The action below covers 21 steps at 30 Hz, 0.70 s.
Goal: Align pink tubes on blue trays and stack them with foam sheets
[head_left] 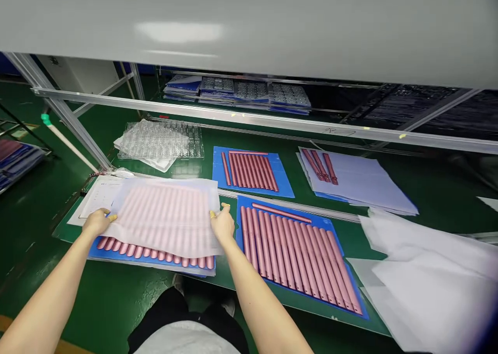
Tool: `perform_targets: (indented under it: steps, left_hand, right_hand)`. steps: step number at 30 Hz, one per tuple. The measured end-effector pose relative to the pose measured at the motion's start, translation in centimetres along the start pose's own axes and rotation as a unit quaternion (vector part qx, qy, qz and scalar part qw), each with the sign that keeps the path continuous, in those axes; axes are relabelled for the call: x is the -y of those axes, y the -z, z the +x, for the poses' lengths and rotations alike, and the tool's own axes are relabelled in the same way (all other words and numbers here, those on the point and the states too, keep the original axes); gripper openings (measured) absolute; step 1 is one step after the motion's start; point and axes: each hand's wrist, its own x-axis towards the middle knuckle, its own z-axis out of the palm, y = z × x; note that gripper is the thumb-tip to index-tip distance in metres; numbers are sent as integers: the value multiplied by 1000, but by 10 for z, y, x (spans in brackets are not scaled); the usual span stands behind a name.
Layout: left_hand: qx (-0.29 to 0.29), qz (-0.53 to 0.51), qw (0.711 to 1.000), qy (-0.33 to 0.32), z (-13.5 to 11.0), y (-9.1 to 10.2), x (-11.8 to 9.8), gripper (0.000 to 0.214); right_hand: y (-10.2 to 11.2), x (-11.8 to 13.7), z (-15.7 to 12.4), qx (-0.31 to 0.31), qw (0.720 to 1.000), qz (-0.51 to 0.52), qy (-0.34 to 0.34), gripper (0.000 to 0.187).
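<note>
My left hand (pixel 97 223) and my right hand (pixel 222 224) pinch opposite edges of a translucent white sheet (pixel 163 219), their fingertips in yellow finger cots. The sheet lies over rows of pink tubes (pixel 155 251) on a blue tray (pixel 151 261), hiding most of them, though their tube shapes show faintly through it. Their near ends stick out below the sheet. To the right of my right hand, a second blue tray (pixel 272 216) holds a full row of pink tubes (pixel 299 255), uncovered, with one tube lying crosswise at its far end.
A green workbench (pixel 218 286) carries a further blue tray of pink tubes (pixel 251 170), white sheets with several tubes (pixel 350 183), a loose white sheet pile (pixel 428 281), transparent blister trays (pixel 161 141) and printed paper (pixel 99 196). A metal rail (pixel 233 113) crosses above; stacked trays (pixel 237 92) sit beyond it.
</note>
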Motion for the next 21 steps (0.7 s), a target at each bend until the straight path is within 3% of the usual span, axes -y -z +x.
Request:
perform_targets:
  steps: [3,5,7,10,13,16,18,21]
  left_hand:
    - [2,94,993,75,-3,10,7,41]
    - [-4,148,988,32,-9,14,9,59]
    - [-1,219,974,-60,-19,13,11,67]
    - [38,295,943,-148,-34,4,23,74]
    - [70,308,938,-141,-43,-2,48,85]
    - [53,287,950,-111,-44,-2,62,86]
    - [-4,241,960,-142,-53,-7,48,81]
    - [-108,142,957,-229,-96,-42,-15,68]
  right_hand:
    - [-6,-6,-15,-40,999,-5,32,58]
    - [-11,-13,-29,-76,991,-21,104,56]
    - [-16,-23,-45,-83,978,-45,186,51]
    - [-25,-37,-69,-27,969,-60,238,52]
    - [-32,-47,-87,24,963,-27,266,59]
    - [-31,-61,-94,32,960,-6,279,64]
    - [-19,-83,-89,11,965,1,261,64]
    - [27,-144,-69,-56,983,16,171,58]
